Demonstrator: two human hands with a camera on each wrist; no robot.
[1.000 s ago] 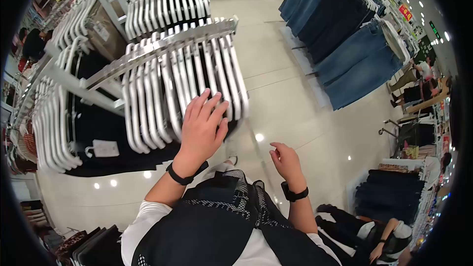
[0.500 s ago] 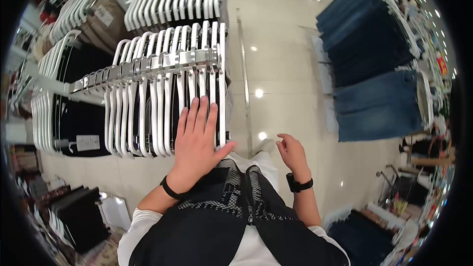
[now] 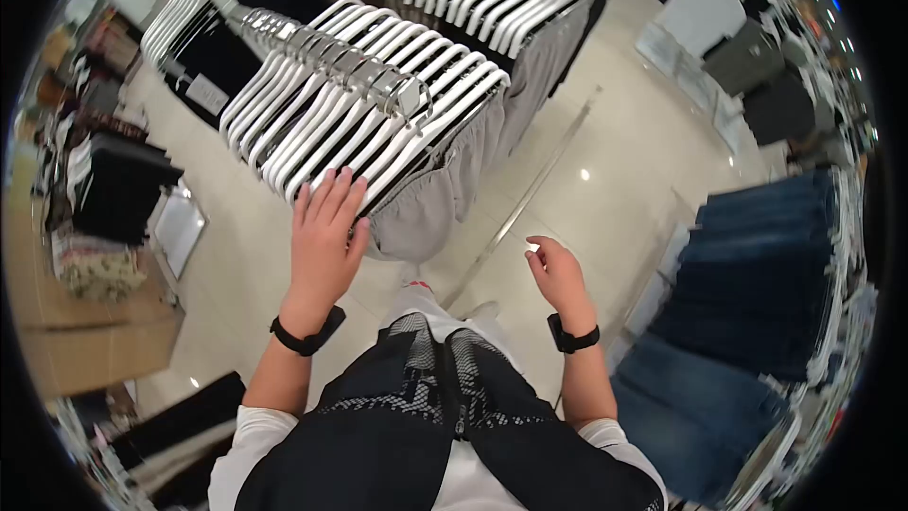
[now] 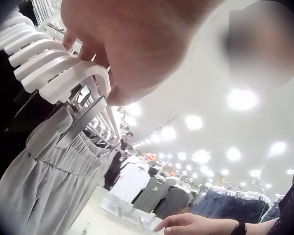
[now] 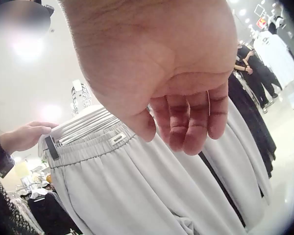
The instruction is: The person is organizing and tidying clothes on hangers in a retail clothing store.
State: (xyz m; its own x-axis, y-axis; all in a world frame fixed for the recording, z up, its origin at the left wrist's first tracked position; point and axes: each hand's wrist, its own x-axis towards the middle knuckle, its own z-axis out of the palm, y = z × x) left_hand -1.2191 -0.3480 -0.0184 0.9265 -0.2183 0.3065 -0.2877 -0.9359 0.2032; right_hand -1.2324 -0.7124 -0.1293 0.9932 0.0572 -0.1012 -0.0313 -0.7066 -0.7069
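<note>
My left hand (image 3: 324, 251) rests on the near ends of a row of white hangers (image 3: 364, 147), fingers stretched forward over them. From below, in the left wrist view, the palm (image 4: 142, 54) lies over the hanger arms. Light grey trousers (image 3: 416, 218) with a gathered waistband hang from the front hanger by a clip. My right hand (image 3: 560, 276) hangs in the air to the right of the row, its fingers loosely bent with nothing in them. In the right wrist view it appears in front of the grey trousers (image 5: 103, 181), which bear a small waistband tag (image 5: 118, 139).
A metal rail (image 3: 331, 57) carries the hangers. Another rack of white hangers (image 3: 492, 0) stands behind. Blue jeans (image 3: 766, 265) hang to the right, across a tiled aisle (image 3: 605, 180). Dark folded-over garments (image 3: 118, 185) hang at the left.
The view has turned, so the hanger row now runs slantwise and its grey front trousers show. My left hand has stayed on the hangers, now at their near ends. The right hand remains raised and free.
</note>
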